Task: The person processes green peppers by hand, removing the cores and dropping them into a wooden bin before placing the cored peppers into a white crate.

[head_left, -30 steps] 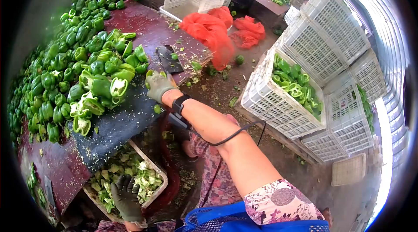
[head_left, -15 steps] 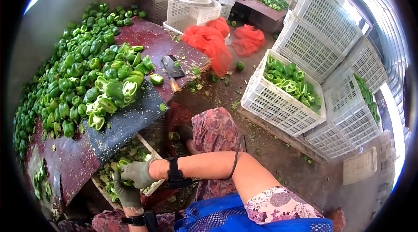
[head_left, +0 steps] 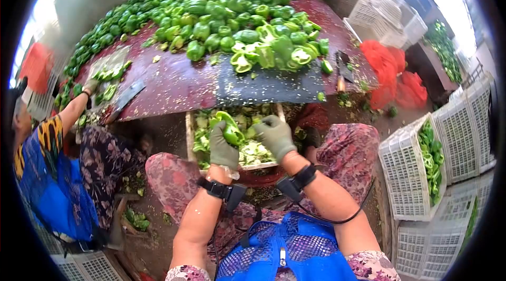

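My left hand (head_left: 224,145), in a grey-green glove, is closed around a cut green bell pepper (head_left: 232,132) above a crate (head_left: 190,138) of pepper cores and scraps. My right hand (head_left: 275,134), gloved the same way, is just to the right of that pepper with its fingers curled together. Whatever may be between those fingers is hidden. Beyond both hands, halved peppers (head_left: 266,54) lie on a dark mat (head_left: 269,87) at the table's near edge. A cleaver (head_left: 343,65) with a wooden handle rests on the right of the mat.
Whole green peppers (head_left: 200,12) are heaped across the red table (head_left: 174,83). A co-worker (head_left: 52,160) sits at the left, one hand among cut peppers, with another cleaver (head_left: 129,95) nearby. At the right stand a white crate of peppers (head_left: 406,170) and red net bags (head_left: 382,73).
The view has swung left, bringing the co-worker into sight. My hands, previously together over the scrap crate, are now apart, the left one raised with the cut pepper.
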The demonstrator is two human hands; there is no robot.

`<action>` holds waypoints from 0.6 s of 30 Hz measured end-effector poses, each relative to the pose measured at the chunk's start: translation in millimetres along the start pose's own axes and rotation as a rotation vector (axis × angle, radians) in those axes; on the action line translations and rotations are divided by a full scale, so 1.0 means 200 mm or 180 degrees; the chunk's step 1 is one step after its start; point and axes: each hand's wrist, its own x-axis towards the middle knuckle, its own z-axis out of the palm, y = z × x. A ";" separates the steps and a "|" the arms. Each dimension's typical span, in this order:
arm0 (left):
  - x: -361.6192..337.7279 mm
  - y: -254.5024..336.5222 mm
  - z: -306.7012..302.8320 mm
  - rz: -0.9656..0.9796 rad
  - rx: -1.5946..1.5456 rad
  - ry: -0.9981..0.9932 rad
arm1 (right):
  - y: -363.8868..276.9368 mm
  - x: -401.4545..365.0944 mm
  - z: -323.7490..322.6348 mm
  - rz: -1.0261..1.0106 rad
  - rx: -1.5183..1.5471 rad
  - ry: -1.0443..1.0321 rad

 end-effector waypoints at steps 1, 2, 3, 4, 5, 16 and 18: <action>-0.01 0.02 0.01 0.0066 -0.0051 0.0099 | 0.00 0.03 -0.02 0.0590 0.0661 0.0051; -0.03 0.05 0.02 -0.0028 -0.0107 -0.0065 | 0.01 0.02 -0.06 0.0468 -0.0028 -0.0026; -0.06 0.09 0.08 -0.0153 -0.0259 -0.0282 | -0.04 -0.01 -0.11 0.0333 -0.0715 -0.0098; -0.07 0.11 0.08 -0.0191 -0.0492 -0.0367 | 0.04 0.01 -0.10 -0.0336 -0.1743 -0.0069; -0.07 0.13 0.08 -0.0240 -0.0721 -0.0457 | 0.12 0.02 -0.10 -0.0717 -0.1780 0.0001; -0.12 0.09 0.11 -0.0298 0.0216 -0.0674 | -0.16 -0.15 0.08 0.0316 0.1277 -0.1013; -0.12 0.08 0.12 -0.0238 0.0133 -0.0700 | -0.15 -0.12 0.07 0.0023 0.1124 -0.0520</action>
